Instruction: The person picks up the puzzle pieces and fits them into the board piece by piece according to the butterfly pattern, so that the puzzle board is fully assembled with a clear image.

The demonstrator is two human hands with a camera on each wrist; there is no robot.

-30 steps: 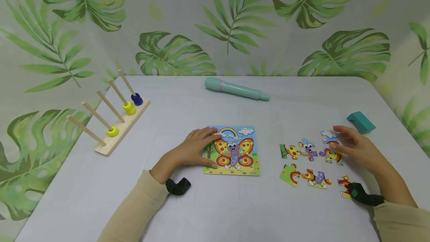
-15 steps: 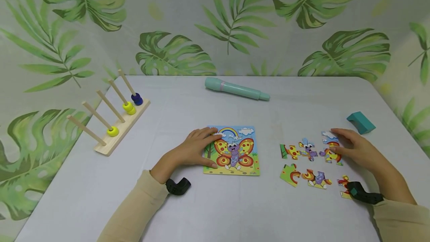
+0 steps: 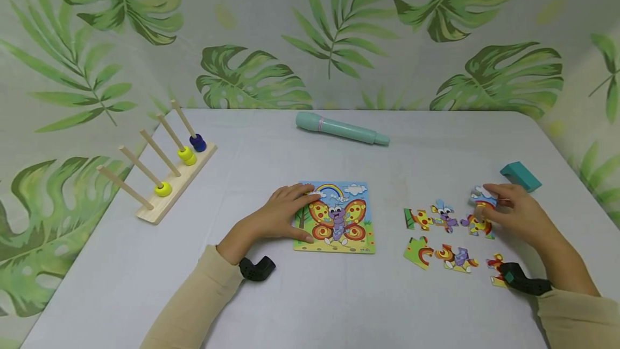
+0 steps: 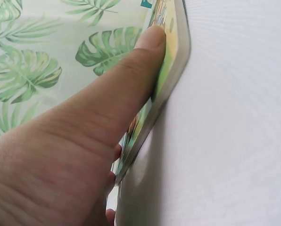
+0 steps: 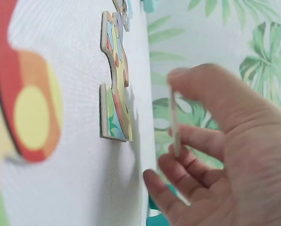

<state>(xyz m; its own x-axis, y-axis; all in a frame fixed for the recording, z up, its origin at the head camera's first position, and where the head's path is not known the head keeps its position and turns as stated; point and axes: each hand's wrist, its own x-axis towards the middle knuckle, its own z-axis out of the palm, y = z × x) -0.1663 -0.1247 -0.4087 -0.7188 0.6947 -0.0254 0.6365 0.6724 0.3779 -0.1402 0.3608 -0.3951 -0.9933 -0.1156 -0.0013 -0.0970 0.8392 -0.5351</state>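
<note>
Backdrop: leaf-print cloth [image 3: 378, 20] behind white desk [image 3: 368, 306].
Right hand [image 3: 520, 214]: pinching puzzle piece [image 3: 481, 195], lifted off desk.
Left hand [image 3: 278, 213]: fingers loose, resting on puzzle board [image 3: 356, 238].
Offset: I see puzzle board left of puzzle piece, well apart.

Flat square puzzle board [image 3: 360, 230]: red-yellow butterfly, blue sky | cloud-printed jigsaw piece [image 3: 485, 199]: white, blue, red | cylindrical wand [image 3: 344, 128]: mint green

Peg rack [image 3: 179, 182], mint wand [image 3: 343, 129], teal block [image 3: 523, 176] sit apart.
</note>
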